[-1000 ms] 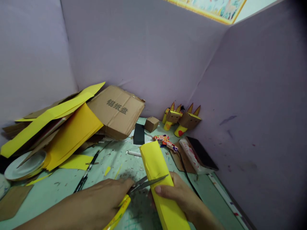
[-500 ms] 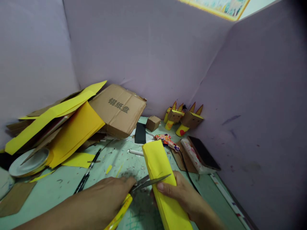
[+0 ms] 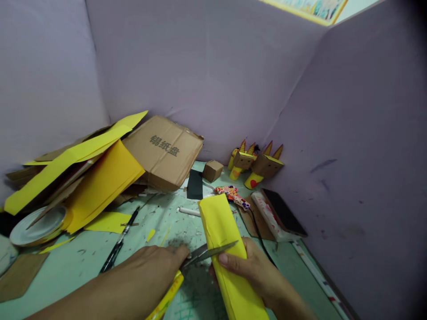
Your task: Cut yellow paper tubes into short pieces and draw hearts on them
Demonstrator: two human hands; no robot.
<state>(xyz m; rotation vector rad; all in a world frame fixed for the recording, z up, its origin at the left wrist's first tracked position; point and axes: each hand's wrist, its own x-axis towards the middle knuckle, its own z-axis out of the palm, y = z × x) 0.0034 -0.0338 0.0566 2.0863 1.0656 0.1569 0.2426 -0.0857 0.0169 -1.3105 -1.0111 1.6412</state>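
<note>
— Left hand (image 3: 147,278)?
— Low in the frame, left of centre, closed round the yellow handle of the scissors (image 3: 200,255). Blades slightly parted, pointing right, laid across the folded yellow paper (image 3: 223,240).

— Right hand (image 3: 256,271)?
— Lower centre-right, wrapped round the folded yellow paper from the right, thumb pressed on its top face just below the blades. Holding it firmly, tilted, far end raised toward mid-frame, near end running off the bottom edge.

— Blades touching the paper?
— Upper blade lying over it, tip past the paper's right edge. Lower blade hidden; hard to tell whether already biting in.

— Underneath?
— Green cutting mat (image 3: 83,262), flecked with scraps and a dark smudge near the scissors.

— Left side of the frame?
— Heap of yellow sheets (image 3: 100,186) and cardboard, a printed cardboard panel (image 3: 163,153) leaning on it toward upper centre. Round tape roll (image 3: 36,224) at far left, partly under the heap. Black pen (image 3: 120,244) lying diagonally on the mat, well apart from the left hand.

— Behind the paper?
— Small brown box (image 3: 212,170), dark card (image 3: 195,184) beside it, white stick (image 3: 188,211) just left of the paper's far end. Patterned glue gun (image 3: 231,195) to its right, black cord trailing down behind the right hand.

— Right of centre?
— Two cardboard figures with pointed ears (image 3: 258,164) against the purple wall, a phone (image 3: 283,213) resting on a white box near them.
</note>
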